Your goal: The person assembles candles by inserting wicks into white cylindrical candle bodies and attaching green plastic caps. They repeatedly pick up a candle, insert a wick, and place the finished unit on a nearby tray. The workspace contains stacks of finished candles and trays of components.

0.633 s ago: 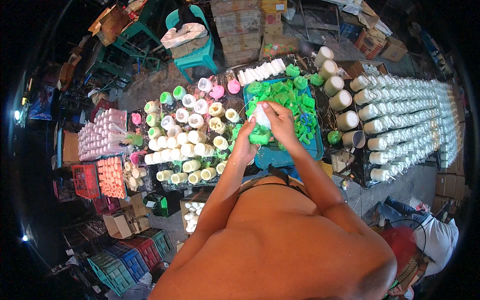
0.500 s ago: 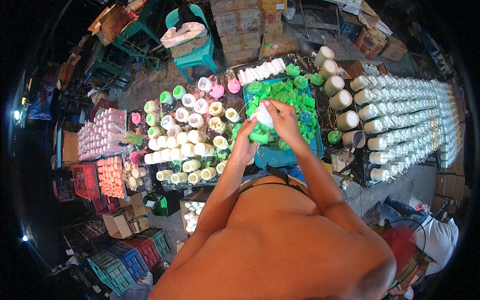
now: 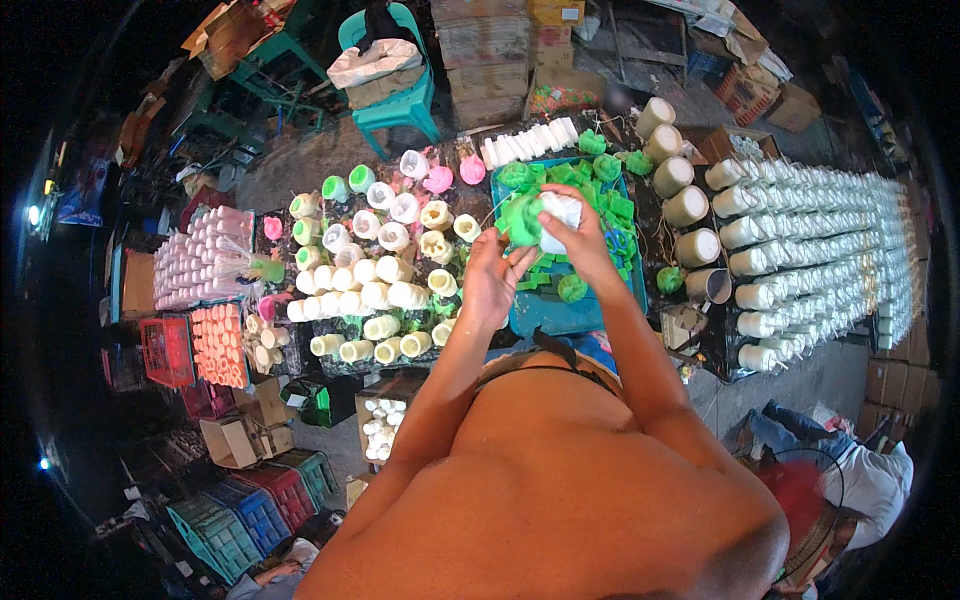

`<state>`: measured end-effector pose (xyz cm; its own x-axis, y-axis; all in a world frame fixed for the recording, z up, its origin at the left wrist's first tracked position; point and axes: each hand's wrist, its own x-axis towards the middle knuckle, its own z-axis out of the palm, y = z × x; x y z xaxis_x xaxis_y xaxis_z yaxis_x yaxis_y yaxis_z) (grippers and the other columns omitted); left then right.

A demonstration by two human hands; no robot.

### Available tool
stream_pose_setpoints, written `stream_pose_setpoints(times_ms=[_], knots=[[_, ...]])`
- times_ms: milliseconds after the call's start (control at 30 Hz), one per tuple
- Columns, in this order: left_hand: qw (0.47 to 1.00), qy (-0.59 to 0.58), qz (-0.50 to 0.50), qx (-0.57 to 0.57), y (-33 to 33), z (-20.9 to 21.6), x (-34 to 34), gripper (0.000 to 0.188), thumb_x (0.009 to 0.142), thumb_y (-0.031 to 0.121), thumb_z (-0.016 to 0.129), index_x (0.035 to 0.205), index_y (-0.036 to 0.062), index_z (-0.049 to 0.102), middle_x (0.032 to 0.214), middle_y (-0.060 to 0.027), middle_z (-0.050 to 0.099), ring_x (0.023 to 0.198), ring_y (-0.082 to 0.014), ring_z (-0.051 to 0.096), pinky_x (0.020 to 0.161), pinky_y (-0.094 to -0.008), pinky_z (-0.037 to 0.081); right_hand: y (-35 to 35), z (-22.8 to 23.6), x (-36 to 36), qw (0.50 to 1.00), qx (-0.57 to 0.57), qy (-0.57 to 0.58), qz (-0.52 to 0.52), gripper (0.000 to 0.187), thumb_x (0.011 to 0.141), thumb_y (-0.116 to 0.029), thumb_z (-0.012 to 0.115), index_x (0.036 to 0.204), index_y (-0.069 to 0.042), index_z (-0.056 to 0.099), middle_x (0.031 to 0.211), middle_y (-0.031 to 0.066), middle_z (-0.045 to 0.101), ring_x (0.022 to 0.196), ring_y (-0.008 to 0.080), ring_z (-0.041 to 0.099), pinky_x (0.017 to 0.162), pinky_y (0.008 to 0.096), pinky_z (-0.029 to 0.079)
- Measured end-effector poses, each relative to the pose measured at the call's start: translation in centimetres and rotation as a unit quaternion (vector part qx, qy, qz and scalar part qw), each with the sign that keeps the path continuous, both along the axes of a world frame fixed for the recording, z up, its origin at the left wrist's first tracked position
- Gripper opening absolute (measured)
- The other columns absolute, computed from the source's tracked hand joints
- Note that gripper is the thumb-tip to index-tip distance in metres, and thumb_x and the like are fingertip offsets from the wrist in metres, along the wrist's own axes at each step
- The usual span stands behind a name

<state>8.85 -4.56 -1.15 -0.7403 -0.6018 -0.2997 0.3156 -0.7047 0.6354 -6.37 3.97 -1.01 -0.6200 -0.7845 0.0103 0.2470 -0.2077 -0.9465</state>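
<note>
The right hand (image 3: pixel 582 238) has thumb and fingers closed on a white piece (image 3: pixel 563 226), with a rounded green piece (image 3: pixel 521 219) against its left side; whether the two are joined cannot be told. Both are raised above the blue tray (image 3: pixel 545 316), a position that presumably lets any crumbs drop among the green scraps (image 3: pixel 620 207) inside. The left hand (image 3: pixel 487 287) is palm up, its fingers loosely spread just below the green piece, seemingly as support (contact at the fingertips could not be verified). On the table to the left, pale cups (image 3: pixel 392 268) lie grouped; to the right, white cylinders (image 3: pixel 752 264) lie in close rows, probably to save space.
</note>
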Motion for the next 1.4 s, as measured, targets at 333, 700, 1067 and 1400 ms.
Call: stream_pose_setpoints(times_ms=[333, 700, 1067, 1400], knots=[[0.972, -0.143, 0.105, -0.152, 1.0, 1.4, -0.6, 0.019, 0.106, 0.027, 0.057, 0.112, 0.0101, 0.053, 0.114, -0.0051, 0.063, 0.096, -0.0157, 0.064, 0.081, -0.0372, 0.061, -0.5, 0.7, 1.4, 0.997, -0.039, 0.041, -0.046, 0.043, 0.091, -0.010, 0.075, 0.131, -0.006, 0.058, 0.116, 0.0058, 0.068, 0.105, 0.0128, 0.061, 0.094, 0.0301, 0.049], [0.987, -0.025, 0.161, -0.004, -2.8, -6.5, -0.4, 0.013, 0.107, 0.016, 0.051, 0.107, 0.0061, 0.059, 0.115, -0.0107, 0.070, 0.099, -0.0214, 0.070, 0.087, -0.0387, 0.059, -1.0, 1.5, 2.7, 0.972, 0.112, 0.202, -0.050, 0.029, 0.104, -0.022, 0.058, 0.128, -0.005, 0.058, 0.108, 0.0123, 0.067, 0.097, 0.0189, 0.064, 0.086, 0.0349, 0.051], [0.979, -0.030, 0.203, -0.006, -7.3, -4.9, 3.8, 0.024, 0.105, 0.012, 0.045, 0.116, 0.0053, 0.066, 0.107, -0.0111, 0.073, 0.093, -0.0245, 0.072, 0.081, -0.0397, 0.061, 3.4, 1.1, -5.9, 0.966, -0.059, -0.209, -0.137, 0.035, 0.105, -0.039, 0.049, 0.119, -0.009, 0.060, 0.105, 0.0139, 0.066, 0.095, 0.0307, 0.068, 0.080, 0.0467, 0.059], [0.989, -0.020, 0.064, 0.129, -2.8, -3.7, -0.3, 0.032, 0.110, 0.021, 0.039, 0.128, -0.0012, 0.054, 0.127, -0.0162, 0.063, 0.114, -0.0280, 0.065, 0.098, -0.0430, 0.056, 2.8, -2.1, 0.3, 0.985, 0.125, 0.053, 0.108, 0.034, 0.088, -0.017, 0.072, 0.121, -0.011, 0.065, 0.097, 0.0071, 0.070, 0.082, 0.0193, 0.068, 0.073, 0.0321, 0.055]])
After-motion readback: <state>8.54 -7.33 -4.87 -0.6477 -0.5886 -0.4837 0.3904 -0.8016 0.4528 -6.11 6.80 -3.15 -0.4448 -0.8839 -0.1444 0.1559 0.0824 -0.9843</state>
